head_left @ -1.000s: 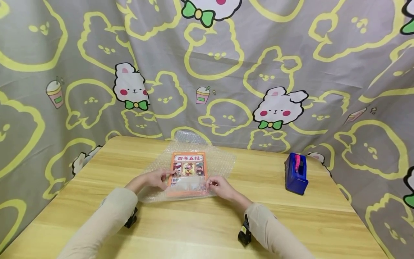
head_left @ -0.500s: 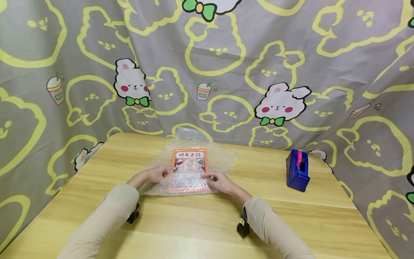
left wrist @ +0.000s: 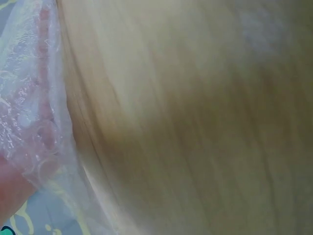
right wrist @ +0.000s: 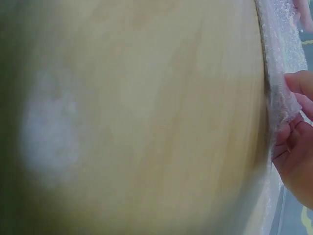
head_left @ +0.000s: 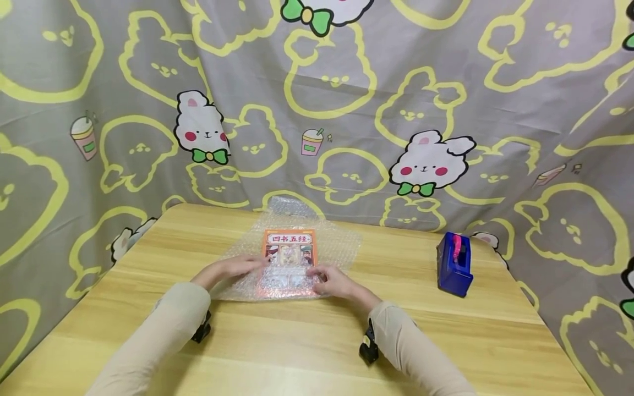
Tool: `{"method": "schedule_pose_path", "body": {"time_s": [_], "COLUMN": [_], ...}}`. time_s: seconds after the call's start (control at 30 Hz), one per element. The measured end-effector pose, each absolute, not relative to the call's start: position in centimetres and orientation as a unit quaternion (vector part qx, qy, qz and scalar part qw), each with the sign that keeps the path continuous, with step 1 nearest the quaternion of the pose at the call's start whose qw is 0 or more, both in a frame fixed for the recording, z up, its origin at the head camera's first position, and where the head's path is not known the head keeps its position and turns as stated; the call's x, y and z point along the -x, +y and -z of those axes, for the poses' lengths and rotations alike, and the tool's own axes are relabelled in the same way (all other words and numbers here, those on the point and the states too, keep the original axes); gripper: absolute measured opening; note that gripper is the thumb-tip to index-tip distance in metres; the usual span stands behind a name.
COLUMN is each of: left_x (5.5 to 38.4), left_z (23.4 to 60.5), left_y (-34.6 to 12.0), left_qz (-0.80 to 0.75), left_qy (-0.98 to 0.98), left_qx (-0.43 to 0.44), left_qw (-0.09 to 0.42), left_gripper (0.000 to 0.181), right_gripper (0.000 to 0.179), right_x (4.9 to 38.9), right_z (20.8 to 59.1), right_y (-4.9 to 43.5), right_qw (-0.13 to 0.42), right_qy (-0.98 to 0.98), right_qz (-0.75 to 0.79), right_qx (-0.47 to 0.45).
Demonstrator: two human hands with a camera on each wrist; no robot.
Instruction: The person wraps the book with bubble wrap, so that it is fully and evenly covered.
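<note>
A picture book with an orange cover [head_left: 289, 240] lies face up on a sheet of clear bubble wrap [head_left: 342, 242]. One flap of the wrap is folded over the lower part of the cover, blurring its pictures. My left hand [head_left: 230, 268] rests with straight fingers on the wrap at the book's left side. At the right side, my right hand [head_left: 337, 281] pinches the folded bubble wrap [right wrist: 275, 73] by the book's edge. In the left wrist view only part of the left hand [left wrist: 12, 188] shows, behind the wrap.
A blue tape dispenser [head_left: 454, 267] with a pink roll stands at the right of the wooden table [head_left: 287, 346]. Behind the table hangs a grey cartoon-print curtain [head_left: 346, 132]. The wrap's far end reaches the table's back edge.
The near flap of bubble wrap has come up farther over the book cover. My right hand has moved slightly inward along the book's right edge; my left fingers have straightened out on the wrap.
</note>
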State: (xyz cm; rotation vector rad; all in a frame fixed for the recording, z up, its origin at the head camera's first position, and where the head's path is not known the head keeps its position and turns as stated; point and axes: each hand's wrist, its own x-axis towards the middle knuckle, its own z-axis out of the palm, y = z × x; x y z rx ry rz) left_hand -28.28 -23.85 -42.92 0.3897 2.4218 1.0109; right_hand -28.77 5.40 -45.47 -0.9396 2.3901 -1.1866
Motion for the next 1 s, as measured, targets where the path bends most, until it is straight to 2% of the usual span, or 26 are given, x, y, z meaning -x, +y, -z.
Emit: {"method": "schedule_pose_path", "body": {"time_s": [0.17,0.43,0.77,1.0], "left_x": [28.3,28.1,28.6,28.7], "left_z": [43.4,42.9,42.0,41.8], "left_y": [-24.5,-23.6,-22.6,-22.3], "left_qz": [-0.366,-0.368,-0.289,-0.265], "left_qy": [0.883,0.873,0.876,0.883], "left_qx": [-0.195,-0.241,-0.306,-0.281], "left_qw": [0.221,0.212,0.236,0.268], "left_gripper": [0.069,0.083,0.068,0.068], "right_gripper": [0.064,0.068,0.066,0.055], "right_x": [29.0,29.6,30.6,31.5], "right_z": [45.2,44.2,43.6,43.8], "right_y": [4.8,4.4,4.9,4.9], "right_qw": [0.189,0.257,0.271,0.257], "right_qy": [0.839,0.844,0.844,0.838], "right_qz": [0.392,0.355,0.348,0.341], "right_qx": [0.327,0.308,0.305,0.340]}}
